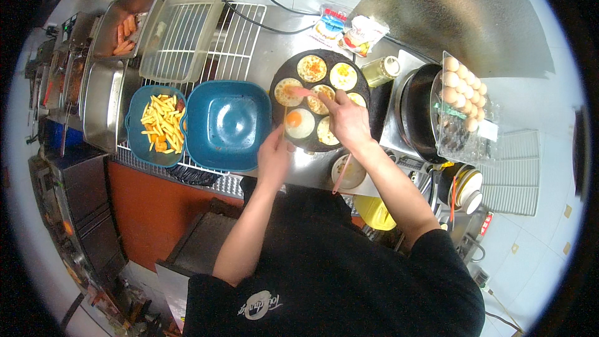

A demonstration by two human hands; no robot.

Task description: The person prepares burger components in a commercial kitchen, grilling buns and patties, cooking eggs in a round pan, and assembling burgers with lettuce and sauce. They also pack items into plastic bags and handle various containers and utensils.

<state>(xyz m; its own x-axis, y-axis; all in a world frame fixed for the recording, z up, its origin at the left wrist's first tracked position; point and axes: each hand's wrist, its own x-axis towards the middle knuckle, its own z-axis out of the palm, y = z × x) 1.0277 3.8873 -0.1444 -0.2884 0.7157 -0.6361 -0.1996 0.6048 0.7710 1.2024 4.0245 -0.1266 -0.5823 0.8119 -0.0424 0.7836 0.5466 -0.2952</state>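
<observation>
A round black multi-hollow pan (333,57) holds several round egg cakes, some with orange or yellow bits on top. My right hand (348,119) grips a pink spatula (302,91), its blade over the cake (288,92) in the left hollow. In the lower left hollow lies an egg with a whole yolk (299,123). My left hand (274,154) is at the pan's lower left edge, closed on a thin wooden stick (285,119) that points up to the left cake. Below the pan stands a bowl (348,173) with a pink-handled utensil (342,174) in it.
Left of the pan are an empty-looking blue basket liner (228,124), another with French fries (162,121), a steel tray of sausages (126,32) and a clear plastic bin (180,37). To the right stand an oil bottle (383,69), black pans (419,112) and an egg carton (461,98). Seasoning packets (362,35) lie behind.
</observation>
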